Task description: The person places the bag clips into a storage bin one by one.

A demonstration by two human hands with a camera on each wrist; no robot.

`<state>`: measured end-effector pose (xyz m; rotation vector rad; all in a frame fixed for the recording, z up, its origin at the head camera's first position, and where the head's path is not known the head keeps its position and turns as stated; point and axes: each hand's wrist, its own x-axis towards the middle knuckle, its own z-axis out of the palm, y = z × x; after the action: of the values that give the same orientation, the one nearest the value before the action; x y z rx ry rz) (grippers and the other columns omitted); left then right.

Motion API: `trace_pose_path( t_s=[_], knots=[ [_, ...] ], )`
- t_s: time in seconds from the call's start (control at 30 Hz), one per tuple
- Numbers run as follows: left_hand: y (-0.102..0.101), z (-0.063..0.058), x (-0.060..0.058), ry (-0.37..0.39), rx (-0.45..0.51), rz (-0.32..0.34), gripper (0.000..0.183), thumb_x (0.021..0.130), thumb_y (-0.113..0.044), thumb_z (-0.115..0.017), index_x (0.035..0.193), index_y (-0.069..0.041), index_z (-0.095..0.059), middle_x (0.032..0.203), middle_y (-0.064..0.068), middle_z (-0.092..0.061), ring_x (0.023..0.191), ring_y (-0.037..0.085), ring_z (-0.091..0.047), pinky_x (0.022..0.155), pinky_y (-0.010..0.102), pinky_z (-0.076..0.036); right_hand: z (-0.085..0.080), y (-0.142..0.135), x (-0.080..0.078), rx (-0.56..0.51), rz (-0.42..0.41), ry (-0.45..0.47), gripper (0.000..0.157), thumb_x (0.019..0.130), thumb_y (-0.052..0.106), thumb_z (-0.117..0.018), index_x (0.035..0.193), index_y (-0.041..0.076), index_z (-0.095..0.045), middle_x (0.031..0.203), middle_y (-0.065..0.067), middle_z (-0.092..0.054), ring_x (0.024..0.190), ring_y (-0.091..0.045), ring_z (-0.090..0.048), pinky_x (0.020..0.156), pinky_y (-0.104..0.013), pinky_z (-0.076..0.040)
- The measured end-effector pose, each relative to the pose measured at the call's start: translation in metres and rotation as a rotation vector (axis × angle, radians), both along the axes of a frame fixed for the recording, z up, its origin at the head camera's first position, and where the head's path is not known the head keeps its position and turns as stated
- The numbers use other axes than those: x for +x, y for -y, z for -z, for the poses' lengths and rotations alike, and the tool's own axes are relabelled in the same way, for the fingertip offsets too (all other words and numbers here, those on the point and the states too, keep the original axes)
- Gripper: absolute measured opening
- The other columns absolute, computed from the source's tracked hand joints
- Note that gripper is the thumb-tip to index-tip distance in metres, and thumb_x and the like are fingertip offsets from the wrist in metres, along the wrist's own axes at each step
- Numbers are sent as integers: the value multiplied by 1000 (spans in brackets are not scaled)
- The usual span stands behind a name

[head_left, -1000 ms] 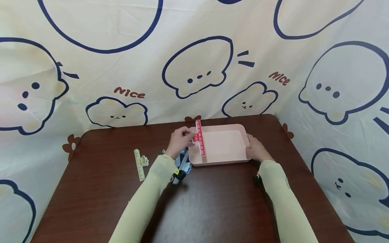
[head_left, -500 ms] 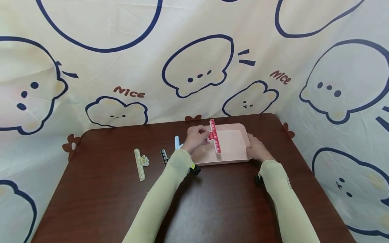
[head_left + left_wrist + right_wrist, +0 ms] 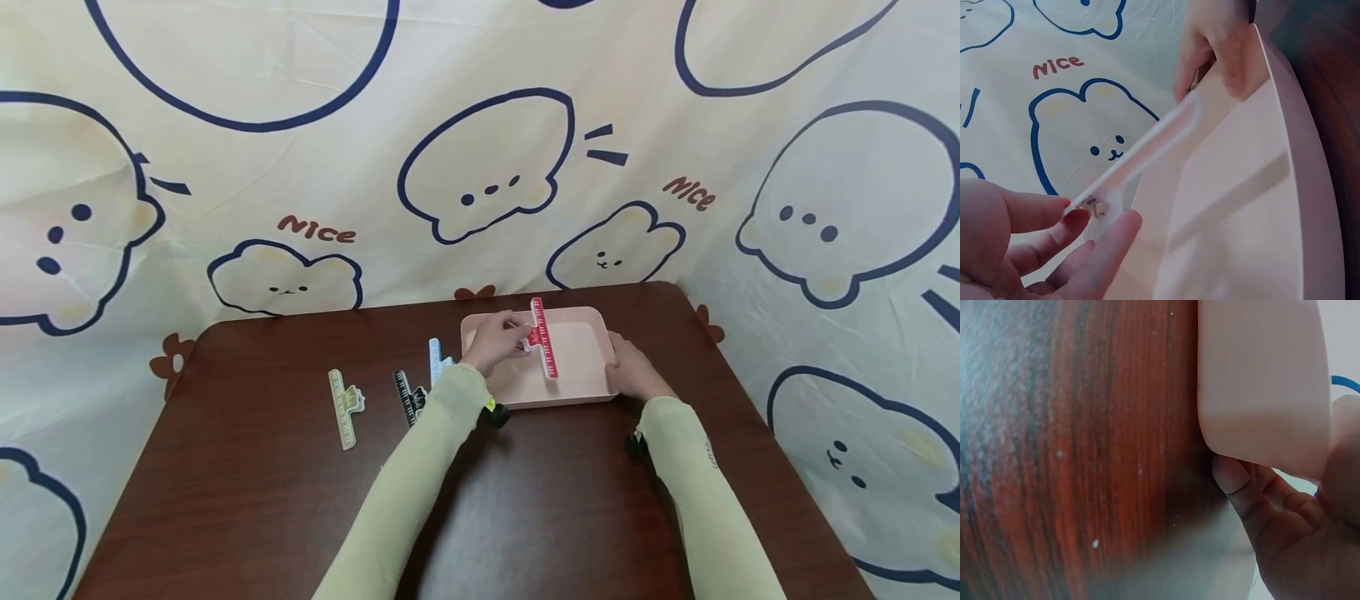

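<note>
My left hand point(image 3: 498, 340) pinches a red ruler clip point(image 3: 545, 337) by its handle side, over the pink tray point(image 3: 581, 358). The clip's long bar has white markings and points toward the back of the table. In the left wrist view, thumb and fingers close on the clear handle of the clip point(image 3: 1154, 144), and its bar hangs above the tray floor. At the tray's right end my right hand point(image 3: 636, 368) grips the rim. The right wrist view shows the thumb of the right hand point(image 3: 1285, 531) low against the tray's corner point(image 3: 1260, 381), with other fingers over the rim.
Left of the tray, a pale yellow clip point(image 3: 343, 410), a black clip point(image 3: 405, 396) and a light blue clip point(image 3: 436, 360) lie on the dark wooden table point(image 3: 240, 467). The left sleeve partly covers the black and blue ones. A printed curtain point(image 3: 315, 167) stands behind the table.
My left hand has carried the red clip rightward from the tray's left edge to over its middle. The black and light blue clips are more exposed now. My right hand stays at the rim.
</note>
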<state>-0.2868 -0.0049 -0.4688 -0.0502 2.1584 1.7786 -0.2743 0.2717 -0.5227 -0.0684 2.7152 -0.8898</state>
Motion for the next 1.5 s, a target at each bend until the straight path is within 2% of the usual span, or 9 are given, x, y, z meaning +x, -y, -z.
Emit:
trace_pose_path(
  t_s=[0.27, 0.6, 0.87, 1.17, 1.5],
  knots=[
    [-9, 2, -3, -10, -68, -21, 17, 102, -20, -68, 112, -6, -69, 106, 10, -65, 91, 21, -69, 83, 34, -64, 0, -1, -1, -11, 4, 6, 74, 94, -1, -40, 164, 1, -16, 165, -28, -27, 147, -41, -33, 121, -61, -30],
    [-21, 13, -17, -12, -64, -22, 17, 100, -14, -69, 111, -1, -72, 100, 12, -67, 83, 18, -68, 84, 38, -64, 0, 0, -2, 6, 13, 21, 72, 97, 2, -40, 164, 1, -15, 165, -28, -26, 149, -41, -33, 122, -61, -29],
    [-33, 18, -23, 2, -113, -3, 18, 98, -15, -72, 110, -2, -71, 98, 10, -68, 80, 19, -72, 76, 32, -64, 2, 2, -4, 21, 42, 36, 75, 95, 0, -45, 164, 4, -15, 163, -27, -31, 134, -38, -41, 120, -61, -32],
    [-42, 25, -23, -32, -239, 22, 14, 98, -20, -72, 101, -6, -75, 95, 7, -72, 83, 19, -71, 73, 24, -57, 1, 4, -3, 32, 47, 55, 73, 99, 3, -44, 165, 5, -14, 164, -26, -29, 137, -38, -39, 122, -62, -29],
    [-49, 34, -31, -37, -268, 47, 18, 97, -20, -73, 88, -5, -75, 84, 5, -71, 74, 14, -65, 68, 24, -53, 1, 3, -3, 31, 52, 64, 74, 99, 5, -46, 165, 6, -13, 165, -26, -28, 138, -38, -38, 122, -61, -29]
  ],
)
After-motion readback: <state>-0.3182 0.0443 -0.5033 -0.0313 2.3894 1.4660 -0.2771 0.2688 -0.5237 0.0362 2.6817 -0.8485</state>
